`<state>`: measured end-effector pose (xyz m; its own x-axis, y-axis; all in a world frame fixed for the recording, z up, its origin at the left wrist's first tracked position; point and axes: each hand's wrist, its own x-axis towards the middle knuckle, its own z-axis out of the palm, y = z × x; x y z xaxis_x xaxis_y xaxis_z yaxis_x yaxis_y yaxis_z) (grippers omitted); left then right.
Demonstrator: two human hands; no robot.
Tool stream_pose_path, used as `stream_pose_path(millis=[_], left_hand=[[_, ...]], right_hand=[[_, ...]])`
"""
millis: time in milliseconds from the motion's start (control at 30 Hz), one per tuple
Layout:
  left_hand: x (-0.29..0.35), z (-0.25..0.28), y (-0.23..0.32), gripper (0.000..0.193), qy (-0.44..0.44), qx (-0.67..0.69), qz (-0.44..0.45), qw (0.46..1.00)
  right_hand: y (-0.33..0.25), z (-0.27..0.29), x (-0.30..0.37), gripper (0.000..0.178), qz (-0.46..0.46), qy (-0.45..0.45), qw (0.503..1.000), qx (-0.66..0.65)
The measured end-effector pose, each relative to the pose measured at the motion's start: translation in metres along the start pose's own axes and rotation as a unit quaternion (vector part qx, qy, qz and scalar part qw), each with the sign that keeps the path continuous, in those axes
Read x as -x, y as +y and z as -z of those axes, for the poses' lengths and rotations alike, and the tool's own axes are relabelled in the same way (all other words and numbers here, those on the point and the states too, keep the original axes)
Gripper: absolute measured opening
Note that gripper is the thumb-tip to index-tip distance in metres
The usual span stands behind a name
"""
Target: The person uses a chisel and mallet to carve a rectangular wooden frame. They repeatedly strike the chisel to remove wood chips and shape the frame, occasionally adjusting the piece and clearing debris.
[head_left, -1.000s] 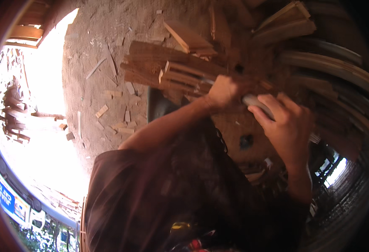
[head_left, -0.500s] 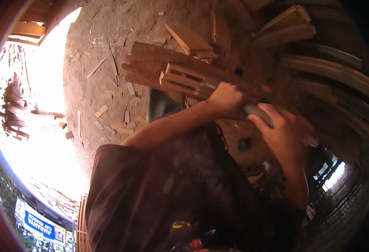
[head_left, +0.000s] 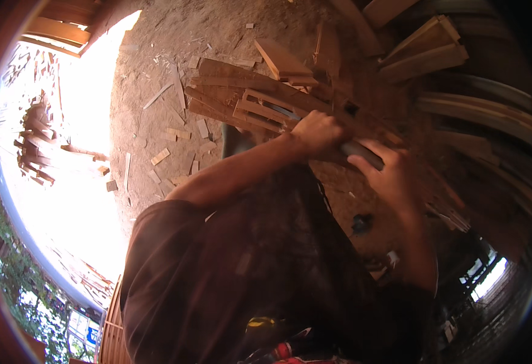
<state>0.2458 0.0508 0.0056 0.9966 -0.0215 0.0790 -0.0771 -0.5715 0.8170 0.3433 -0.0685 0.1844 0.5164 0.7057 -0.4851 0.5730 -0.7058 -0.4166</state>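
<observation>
Both my hands are closed around a long chisel-like tool with a grey handle (head_left: pixel 363 154) and a metal blade (head_left: pixel 286 111). My left hand (head_left: pixel 320 134) grips it toward the blade, its fist low over the wood. Behind it, my right hand (head_left: pixel 388 173) wraps the rear of the handle. The blade lies along a slotted wooden piece (head_left: pixel 255 110), which rests on wider planks (head_left: pixel 226 74). My left fist hides part of the tool, and the exact contact of its tip is too blurred to tell.
Wood offcuts (head_left: pixel 161 156) litter the dirt floor (head_left: pixel 150 103) on the left. Angled boards (head_left: pixel 284 59) stand beyond the work. Long curved-looking timbers (head_left: pixel 478 109) and a box-like wooden frame (head_left: pixel 426 51) lie at the right. A dark object (head_left: pixel 361 223) sits on the ground below my right hand.
Both hands and the tool have moved left and slightly away from me along the slotted wood. The whole view has shifted a little, moving the surroundings to the right.
</observation>
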Motion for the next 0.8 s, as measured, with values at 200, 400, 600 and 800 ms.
stream_pose_path(millis=[200,400,600,800], left_hand=[[0.005,-0.006,0.02,0.041,0.079,-0.008,-0.017,0.997],[0.011,-0.011,-0.012,0.044,0.1,0.022,-0.007,0.995],[-0.016,0.048,0.042,0.043,0.0,-0.119,-0.034,0.992],[-0.005,0.009,0.053,0.04,0.119,-0.017,-0.067,0.99]], right_hand=[[0.029,-0.011,0.025,0.042,0.056,0.048,0.997,-0.012],[-0.007,-0.018,-0.001,0.04,0.007,0.004,0.998,0.07],[0.019,0.01,0.033,0.039,0.011,0.073,0.989,-0.131],[-0.008,0.03,0.053,0.038,0.008,0.062,0.998,0.007]])
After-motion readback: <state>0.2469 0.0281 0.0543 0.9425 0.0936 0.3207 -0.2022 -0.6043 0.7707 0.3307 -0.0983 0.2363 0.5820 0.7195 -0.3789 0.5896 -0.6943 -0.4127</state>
